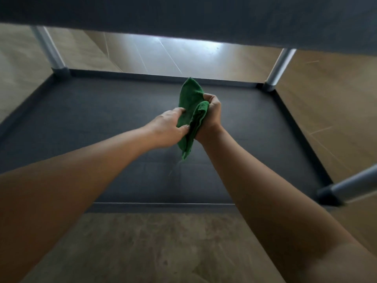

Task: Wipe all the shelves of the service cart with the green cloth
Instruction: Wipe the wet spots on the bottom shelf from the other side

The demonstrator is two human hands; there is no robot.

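Folding looked underway: left hand (169,127) pinched, right hand (212,116) gripped the green cloth (190,101); a flat pad would wipe the shelf (98,131) best.

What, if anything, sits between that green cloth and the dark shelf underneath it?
Nothing visible. The left hand and the right hand both hold the green cloth over the lower shelf, and its dark surface shows nothing lying on it. The upper shelf hangs overhead, out of the path.
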